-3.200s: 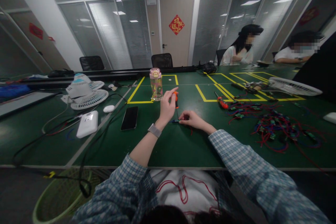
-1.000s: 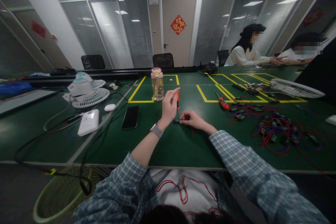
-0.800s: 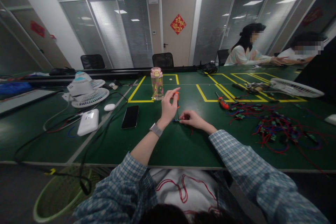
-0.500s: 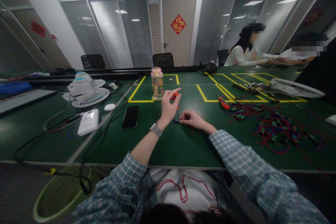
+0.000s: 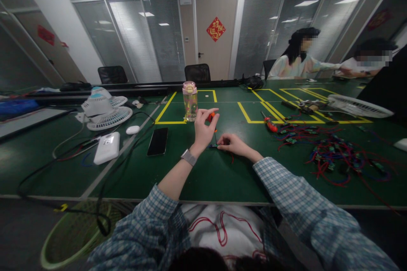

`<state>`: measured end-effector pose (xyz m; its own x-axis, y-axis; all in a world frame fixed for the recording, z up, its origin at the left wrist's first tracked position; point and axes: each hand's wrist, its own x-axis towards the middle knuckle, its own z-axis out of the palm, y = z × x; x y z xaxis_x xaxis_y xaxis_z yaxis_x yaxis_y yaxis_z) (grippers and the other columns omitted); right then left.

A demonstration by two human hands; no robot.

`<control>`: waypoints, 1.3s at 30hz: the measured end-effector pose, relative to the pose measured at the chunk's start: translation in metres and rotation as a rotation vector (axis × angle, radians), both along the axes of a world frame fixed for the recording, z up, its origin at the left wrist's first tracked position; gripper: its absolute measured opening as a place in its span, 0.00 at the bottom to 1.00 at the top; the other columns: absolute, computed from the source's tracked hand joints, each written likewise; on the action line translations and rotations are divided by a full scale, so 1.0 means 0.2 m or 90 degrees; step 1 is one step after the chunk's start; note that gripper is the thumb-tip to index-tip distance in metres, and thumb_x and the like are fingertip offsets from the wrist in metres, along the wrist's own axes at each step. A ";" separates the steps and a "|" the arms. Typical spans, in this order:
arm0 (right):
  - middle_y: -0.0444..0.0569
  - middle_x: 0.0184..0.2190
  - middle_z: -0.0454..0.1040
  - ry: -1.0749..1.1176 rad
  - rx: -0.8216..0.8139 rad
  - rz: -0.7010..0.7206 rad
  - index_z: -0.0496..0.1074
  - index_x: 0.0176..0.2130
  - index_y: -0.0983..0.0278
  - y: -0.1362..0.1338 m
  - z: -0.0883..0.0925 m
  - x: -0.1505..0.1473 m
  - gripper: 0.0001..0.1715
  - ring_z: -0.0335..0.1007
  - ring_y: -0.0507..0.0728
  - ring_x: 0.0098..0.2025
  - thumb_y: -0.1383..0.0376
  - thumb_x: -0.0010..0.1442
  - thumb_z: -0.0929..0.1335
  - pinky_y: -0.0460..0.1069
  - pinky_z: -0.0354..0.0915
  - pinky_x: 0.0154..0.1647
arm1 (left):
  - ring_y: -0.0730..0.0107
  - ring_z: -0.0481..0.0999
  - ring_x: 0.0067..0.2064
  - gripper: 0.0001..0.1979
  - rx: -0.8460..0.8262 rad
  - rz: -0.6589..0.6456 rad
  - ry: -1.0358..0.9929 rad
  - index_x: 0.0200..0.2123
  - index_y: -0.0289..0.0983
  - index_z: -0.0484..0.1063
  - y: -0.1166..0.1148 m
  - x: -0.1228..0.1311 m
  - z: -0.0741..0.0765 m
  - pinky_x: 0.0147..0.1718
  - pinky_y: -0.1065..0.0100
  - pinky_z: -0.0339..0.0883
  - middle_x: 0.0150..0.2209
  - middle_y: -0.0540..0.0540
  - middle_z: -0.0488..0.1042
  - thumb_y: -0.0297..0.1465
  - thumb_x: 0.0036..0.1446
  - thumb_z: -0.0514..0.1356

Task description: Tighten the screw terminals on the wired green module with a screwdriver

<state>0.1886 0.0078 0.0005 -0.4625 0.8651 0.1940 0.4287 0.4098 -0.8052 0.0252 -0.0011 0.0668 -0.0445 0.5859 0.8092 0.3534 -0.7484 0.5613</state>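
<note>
My left hand (image 5: 203, 129) is raised over the green table (image 5: 210, 173), fingers pinched round the orange handle of a small screwdriver (image 5: 212, 118) held upright. Its tip points down at a small blue circuit board (image 5: 213, 145) with red wires. My right hand (image 5: 231, 143) lies on the table just right of the board, fingers closed on its edge, holding it down. A watch sits on my left wrist.
A drink bottle (image 5: 190, 101) stands behind my hands; a black phone (image 5: 157, 141), white power bank (image 5: 107, 147) and fans (image 5: 103, 112) lie left. A second screwdriver (image 5: 269, 123) and a heap of wired boards (image 5: 330, 152) lie right. Two people sit at the far right.
My left fingers have shifted on the screwdriver handle, turning it slightly. My right hand stays on the board. The person at the far right has reached an arm across the table.
</note>
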 end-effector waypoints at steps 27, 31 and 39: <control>0.42 0.24 0.70 0.001 -0.002 0.001 0.73 0.32 0.66 0.00 0.00 0.00 0.09 0.66 0.51 0.26 0.64 0.50 0.72 0.47 0.62 0.30 | 0.70 0.72 0.41 0.10 -0.008 -0.018 -0.010 0.44 0.40 0.74 0.00 0.00 0.01 0.39 0.69 0.68 0.40 0.46 0.71 0.30 0.66 0.54; 0.43 0.24 0.71 -0.006 -0.002 0.002 0.73 0.33 0.66 -0.01 0.01 0.00 0.09 0.67 0.52 0.27 0.64 0.51 0.72 0.47 0.63 0.30 | 0.71 0.71 0.38 0.06 0.004 0.000 -0.008 0.41 0.40 0.75 -0.01 0.00 0.01 0.39 0.69 0.67 0.37 0.47 0.68 0.30 0.63 0.58; 0.43 0.25 0.71 -0.009 0.010 0.002 0.73 0.33 0.66 -0.01 0.01 0.00 0.09 0.67 0.52 0.28 0.64 0.51 0.72 0.47 0.63 0.31 | 0.68 0.72 0.45 0.13 -0.006 -0.038 -0.005 0.49 0.42 0.73 0.01 0.00 0.00 0.44 0.66 0.68 0.43 0.45 0.72 0.31 0.67 0.52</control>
